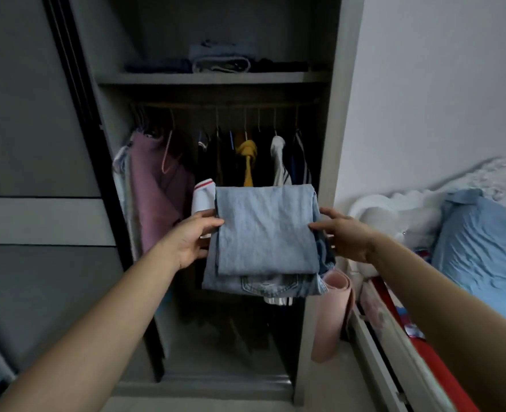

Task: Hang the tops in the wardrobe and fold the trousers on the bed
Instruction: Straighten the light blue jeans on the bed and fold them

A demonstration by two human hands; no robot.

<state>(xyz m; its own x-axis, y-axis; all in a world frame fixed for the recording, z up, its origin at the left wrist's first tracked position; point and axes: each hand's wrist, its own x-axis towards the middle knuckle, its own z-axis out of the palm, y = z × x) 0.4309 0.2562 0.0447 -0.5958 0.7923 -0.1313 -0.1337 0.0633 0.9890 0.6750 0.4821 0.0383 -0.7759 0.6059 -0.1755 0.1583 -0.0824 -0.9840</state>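
Cloth, matt board and thin metal
The folded trousers [265,230] I hold are matt, creased light-blue cloth, with stitched denim jeans [271,285] beneath; the wardrobe [344,114] is smooth matt grey board, its hangers [246,120] look like thin metal wire, the pillow [480,242] crinkled blue cloth.

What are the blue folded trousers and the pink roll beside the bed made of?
The folded trousers look like cotton denim: faded blue, matte, wrinkled, with stitched seams and a pocket on the lower pair. The pink roll is probably a foam or rubber mat: smooth, dull, thick at its coiled edge.
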